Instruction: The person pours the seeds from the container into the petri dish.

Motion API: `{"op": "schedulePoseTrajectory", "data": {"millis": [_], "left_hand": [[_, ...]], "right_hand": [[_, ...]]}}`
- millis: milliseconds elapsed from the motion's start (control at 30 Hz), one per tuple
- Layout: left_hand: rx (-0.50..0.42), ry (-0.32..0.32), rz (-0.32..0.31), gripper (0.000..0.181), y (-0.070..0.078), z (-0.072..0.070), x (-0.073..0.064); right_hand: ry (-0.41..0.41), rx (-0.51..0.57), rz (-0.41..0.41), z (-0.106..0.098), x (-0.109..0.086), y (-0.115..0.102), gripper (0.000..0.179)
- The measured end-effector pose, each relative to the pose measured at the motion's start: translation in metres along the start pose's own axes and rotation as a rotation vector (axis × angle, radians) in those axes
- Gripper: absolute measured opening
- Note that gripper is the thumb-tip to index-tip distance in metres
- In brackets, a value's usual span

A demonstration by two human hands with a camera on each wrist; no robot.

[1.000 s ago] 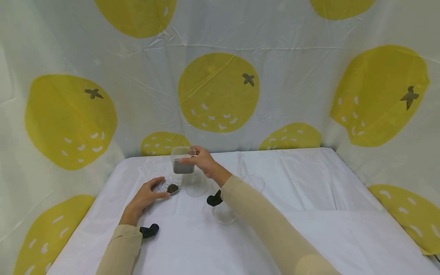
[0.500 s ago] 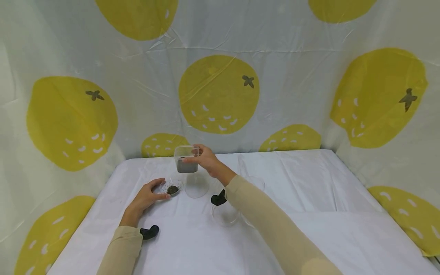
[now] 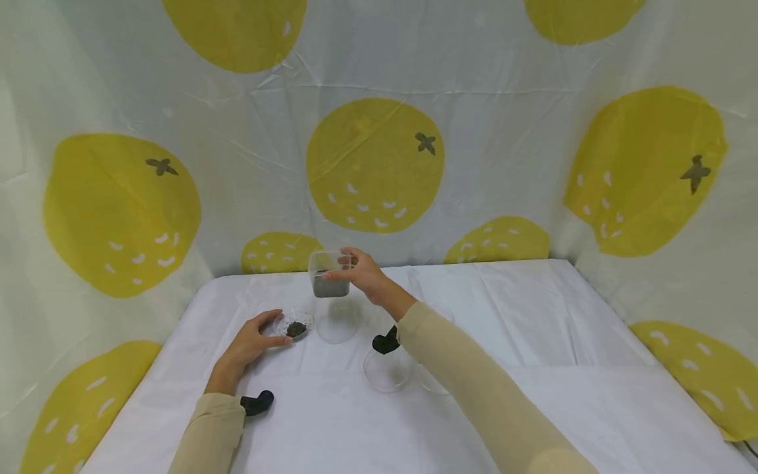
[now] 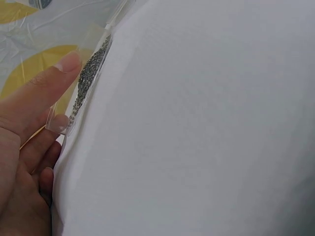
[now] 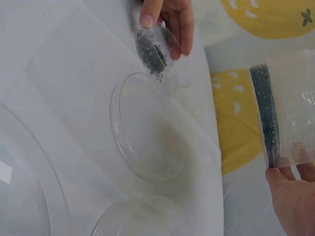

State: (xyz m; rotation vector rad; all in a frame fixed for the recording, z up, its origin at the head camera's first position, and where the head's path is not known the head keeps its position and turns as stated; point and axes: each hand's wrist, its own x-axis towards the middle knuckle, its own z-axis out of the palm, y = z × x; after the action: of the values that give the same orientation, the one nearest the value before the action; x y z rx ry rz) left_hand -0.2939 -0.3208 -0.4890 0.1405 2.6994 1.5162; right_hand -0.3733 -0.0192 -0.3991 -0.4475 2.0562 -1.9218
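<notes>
My left hand [image 3: 251, 339] holds a small clear petri dish [image 3: 303, 318] by its rim on the table, thumb on the near side and fingers on the far side. A mound of dark, seed-like grains [image 4: 89, 73] lies in that dish, with scattered bits around it. My right hand [image 3: 366, 276] grips a clear square plastic tub [image 3: 322, 259] in the air near the table's back edge. Dark grey granules [image 5: 266, 105] fill the lower part of the tub. Below the tub stands another clear petri dish [image 5: 115, 113], with no grains visible in it.
More clear round dishes stand to the right, one a petri dish [image 3: 387, 385] below my right wrist; the right sleeve [image 3: 468, 368] partly hides the others. Black curved wrist pieces [image 3: 257, 403] stick out from both sleeves. A lemon-print curtain [image 3: 379, 66] rises behind the white-covered table [image 3: 331, 428].
My right hand has carried the tub a little to the right, away from the dish with grains. The left hand has stayed on its dish.
</notes>
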Motion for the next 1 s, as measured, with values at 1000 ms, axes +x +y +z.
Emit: {"op": "schedulePoseTrajectory", "data": {"millis": [1000], "left_hand": [[0.001,0.007,-0.012,0.089,0.001,0.0,-0.005]], "right_hand": [[-0.004,-0.044,-0.04,-0.045,-0.02,-0.013,0.089]]}}
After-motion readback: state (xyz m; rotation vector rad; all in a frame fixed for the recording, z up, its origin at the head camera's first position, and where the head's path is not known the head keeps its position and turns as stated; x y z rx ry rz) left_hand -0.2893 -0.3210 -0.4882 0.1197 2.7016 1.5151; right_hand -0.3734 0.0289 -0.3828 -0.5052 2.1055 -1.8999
